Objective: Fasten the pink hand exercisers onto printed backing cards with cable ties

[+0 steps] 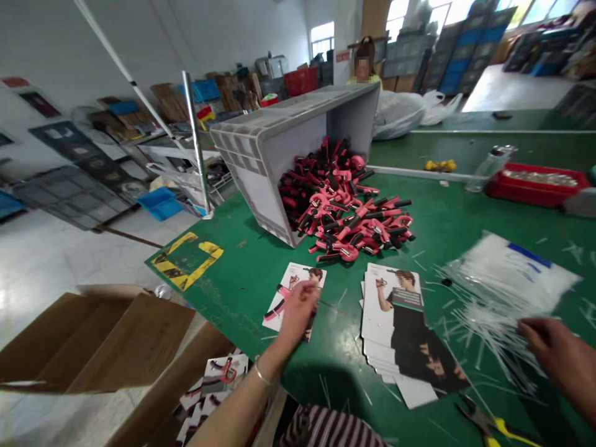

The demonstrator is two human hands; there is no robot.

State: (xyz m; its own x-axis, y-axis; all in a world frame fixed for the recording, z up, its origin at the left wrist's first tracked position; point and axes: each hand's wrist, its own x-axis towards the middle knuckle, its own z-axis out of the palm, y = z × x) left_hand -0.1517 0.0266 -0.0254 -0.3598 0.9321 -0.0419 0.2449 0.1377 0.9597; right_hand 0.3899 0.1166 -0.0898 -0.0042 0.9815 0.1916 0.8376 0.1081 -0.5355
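Note:
My left hand (297, 310) lies with curled fingers over a pink and black hand grip (274, 310) on a printed card (298, 273). It hides much of the hand grip and part of the card. To the right, my right hand (556, 351) is at the loose white cable ties (493, 335), thumb and fingers drawn together; what is between them cannot be made out. Between my hands sits a stack of printed cards (391, 323). Pliers with yellow and black handles (496, 428) lie close to the front edge.
A grey crate (261, 155) on its side spills a heap of hand grips (349, 217) onto the green table (242, 267). A bag of cable ties (516, 270) and a red tray (535, 186) are at right. Below left stands a cardboard box (139, 347) holding carded grips (223, 372). A person (365, 68) is behind.

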